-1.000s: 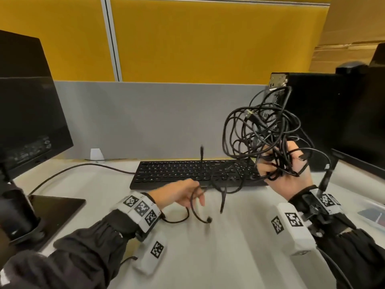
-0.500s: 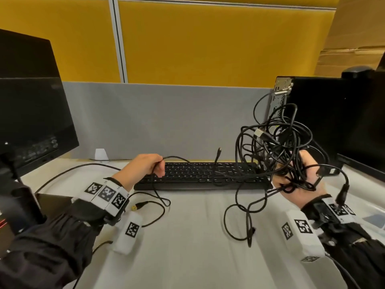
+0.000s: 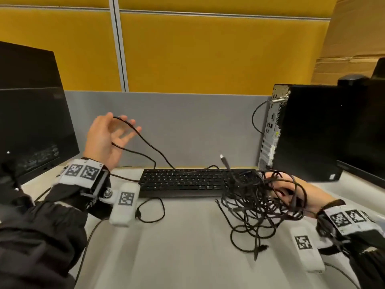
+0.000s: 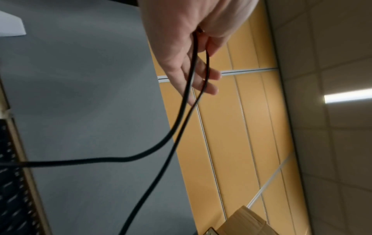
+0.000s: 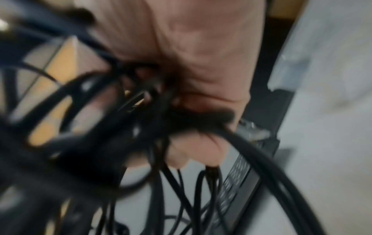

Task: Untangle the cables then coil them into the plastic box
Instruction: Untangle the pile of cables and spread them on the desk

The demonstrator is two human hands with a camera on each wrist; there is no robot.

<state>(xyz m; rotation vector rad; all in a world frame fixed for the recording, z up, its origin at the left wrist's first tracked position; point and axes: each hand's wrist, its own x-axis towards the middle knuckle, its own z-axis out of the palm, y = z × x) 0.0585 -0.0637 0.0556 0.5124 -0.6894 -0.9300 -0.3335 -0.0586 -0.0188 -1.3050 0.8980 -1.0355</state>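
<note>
My right hand [image 3: 291, 190] grips a tangled bundle of black cables [image 3: 256, 203] low over the desk, at the right end of the keyboard [image 3: 183, 181]. Part of the tangle lies on the desk. The right wrist view is blurred and shows fingers [image 5: 191, 151] curled round the bundle [image 5: 100, 127]. My left hand [image 3: 108, 138] is raised at the left with its fingers straight and spread. A single black cable [image 3: 150, 146] loops through the crook of its thumb, and both strands run down toward the keyboard. The left wrist view shows the same loop [image 4: 181, 124] hanging across the hand [image 4: 187, 52]. No plastic box is in view.
A black monitor [image 3: 31, 111] stands at the left, and a computer tower [image 3: 308, 130] with a second monitor [image 3: 370, 132] at the right. A grey partition closes the back. Another cable loop [image 3: 152, 211] lies on the desk in front of the keyboard.
My right hand has dropped the bundle from chest height down onto the desk. My left hand has risen from the keyboard's left end, opened its fingers and drawn one cable up and left.
</note>
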